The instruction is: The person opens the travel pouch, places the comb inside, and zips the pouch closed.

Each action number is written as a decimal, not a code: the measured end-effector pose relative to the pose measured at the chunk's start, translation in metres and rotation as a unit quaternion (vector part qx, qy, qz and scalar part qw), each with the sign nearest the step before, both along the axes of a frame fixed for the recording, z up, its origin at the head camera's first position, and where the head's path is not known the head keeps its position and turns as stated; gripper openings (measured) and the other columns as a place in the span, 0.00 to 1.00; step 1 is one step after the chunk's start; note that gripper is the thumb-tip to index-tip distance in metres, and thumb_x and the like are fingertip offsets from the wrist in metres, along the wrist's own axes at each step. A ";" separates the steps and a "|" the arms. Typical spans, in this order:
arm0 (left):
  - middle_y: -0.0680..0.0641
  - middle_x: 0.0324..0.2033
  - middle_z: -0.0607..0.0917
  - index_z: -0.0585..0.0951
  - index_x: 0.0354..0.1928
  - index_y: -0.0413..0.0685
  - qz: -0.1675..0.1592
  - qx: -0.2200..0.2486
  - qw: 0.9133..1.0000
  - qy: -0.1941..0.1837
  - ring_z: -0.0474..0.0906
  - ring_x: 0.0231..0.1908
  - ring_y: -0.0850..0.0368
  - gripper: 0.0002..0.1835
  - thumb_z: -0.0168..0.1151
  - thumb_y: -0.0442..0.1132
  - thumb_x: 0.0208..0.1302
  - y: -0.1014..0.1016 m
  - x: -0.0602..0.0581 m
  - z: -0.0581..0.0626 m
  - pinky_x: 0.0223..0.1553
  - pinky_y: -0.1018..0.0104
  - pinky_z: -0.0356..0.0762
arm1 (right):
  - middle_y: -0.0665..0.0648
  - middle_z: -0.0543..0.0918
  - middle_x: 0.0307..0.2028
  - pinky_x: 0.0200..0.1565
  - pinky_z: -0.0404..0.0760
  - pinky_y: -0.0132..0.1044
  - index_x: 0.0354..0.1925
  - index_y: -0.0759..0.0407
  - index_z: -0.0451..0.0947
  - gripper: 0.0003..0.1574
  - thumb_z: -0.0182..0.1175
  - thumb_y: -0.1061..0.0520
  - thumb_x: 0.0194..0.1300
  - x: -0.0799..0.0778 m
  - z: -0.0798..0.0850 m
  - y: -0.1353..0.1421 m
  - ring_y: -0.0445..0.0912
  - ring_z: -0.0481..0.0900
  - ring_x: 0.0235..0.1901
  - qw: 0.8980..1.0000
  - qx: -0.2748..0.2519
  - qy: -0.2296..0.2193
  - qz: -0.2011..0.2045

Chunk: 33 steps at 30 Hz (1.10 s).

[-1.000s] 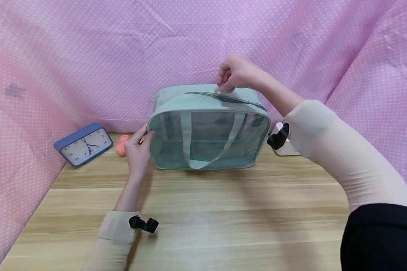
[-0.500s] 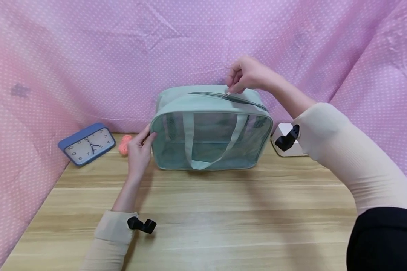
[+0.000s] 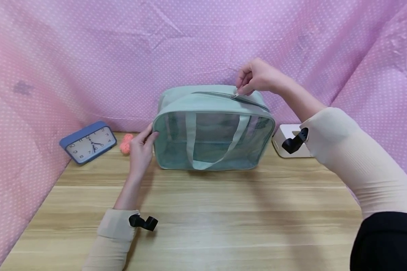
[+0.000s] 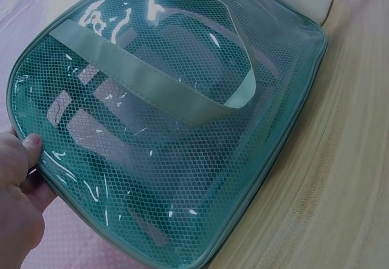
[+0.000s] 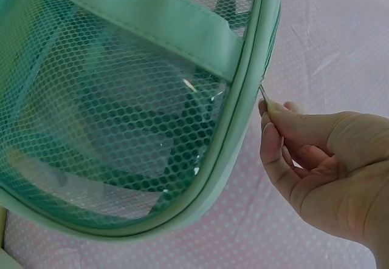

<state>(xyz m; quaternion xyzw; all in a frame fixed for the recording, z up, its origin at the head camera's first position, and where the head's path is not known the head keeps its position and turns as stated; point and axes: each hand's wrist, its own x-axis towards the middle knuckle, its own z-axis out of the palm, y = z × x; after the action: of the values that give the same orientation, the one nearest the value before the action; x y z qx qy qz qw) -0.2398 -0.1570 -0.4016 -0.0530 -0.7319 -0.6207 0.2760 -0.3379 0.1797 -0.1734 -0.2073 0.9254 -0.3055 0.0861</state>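
Observation:
A mint green see-through bag (image 3: 213, 150) with mesh and a strap handle (image 3: 190, 135) stands upright on the wooden table. Along its top runs a zipper (image 3: 213, 94), partly parted to the right of the pull. My right hand (image 3: 259, 78) pinches the zipper pull (image 3: 235, 95) between thumb and forefinger; in the right wrist view the metal pull (image 5: 263, 91) shows at the fingertips. The left hand (image 3: 142, 150) grips the bag's left edge, its thumb (image 4: 31, 144) on the front face in the left wrist view and the other fingers behind.
Left of the bag a blue clock (image 3: 88, 143) leans back, with a coral yarn bundle (image 3: 126, 144) beside it. A white object (image 3: 285, 150) lies to the right, partly behind the right wrist camera. Pink dotted cloth (image 3: 190, 41) hangs behind the table (image 3: 203, 218).
My right hand has moved right along the bag's top with the zipper pull, and the closed stretch of zipper is longer. The left hand keeps its grip on the bag's edge.

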 end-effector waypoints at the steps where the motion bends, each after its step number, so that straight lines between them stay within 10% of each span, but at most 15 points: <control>1: 0.40 0.61 0.83 0.80 0.65 0.43 0.002 -0.001 1.000 -0.001 0.79 0.51 0.79 0.20 0.62 0.34 0.73 0.000 0.000 0.000 0.51 0.85 0.78 | 0.46 0.84 0.22 0.34 0.85 0.27 0.38 0.67 0.81 0.08 0.71 0.69 0.60 0.000 0.000 0.001 0.38 0.82 0.25 1.000 0.000 -0.002 -0.005; 33: 0.44 0.63 0.82 0.79 0.66 0.46 -0.011 0.001 1.000 -0.002 0.80 0.56 0.74 0.20 0.60 0.34 0.74 0.000 -0.001 -0.002 0.56 0.81 0.79 | 0.44 0.85 0.24 0.36 0.85 0.26 0.40 0.66 0.83 0.08 0.71 0.66 0.61 0.000 -0.015 0.055 0.36 0.83 0.27 0.998 -0.012 -0.013 -0.052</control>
<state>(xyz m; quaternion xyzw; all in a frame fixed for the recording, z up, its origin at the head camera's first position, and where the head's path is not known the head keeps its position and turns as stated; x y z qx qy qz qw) -0.2410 -0.1571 -0.4031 -0.0596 -0.7313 -0.6244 0.2678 -0.3376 0.2349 -0.1879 -0.1559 0.9299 -0.3236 0.0791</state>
